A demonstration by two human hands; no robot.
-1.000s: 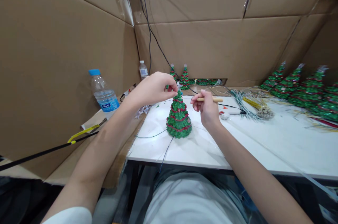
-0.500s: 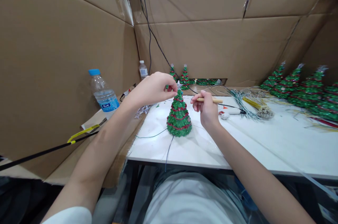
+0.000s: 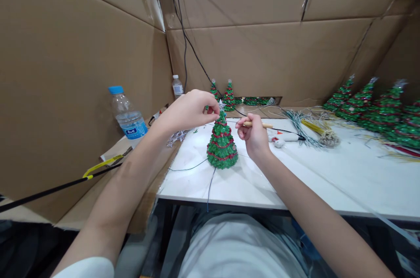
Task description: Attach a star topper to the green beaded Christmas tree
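A small beaded Christmas tree, green with red garlands, stands upright on the white table. A silvery star tops it. The thumb and fingers of my left hand are pinched at the treetop, just below and left of the star. In my right hand, to the right of the tree, a slim wooden-handled tool lies across closed fingers; its tip is too small to make out. Thin dark wires trail from the tree's base toward the front and left.
More beaded trees line the right side, and two stand at the back. Bundled wires and a white glue gun lie behind my right hand. A water bottle stands left. Cardboard walls enclose the table.
Almost nothing differs. My right hand and its wooden-handled tool have shifted slightly left, closer to the tree; the view has moved a touch.
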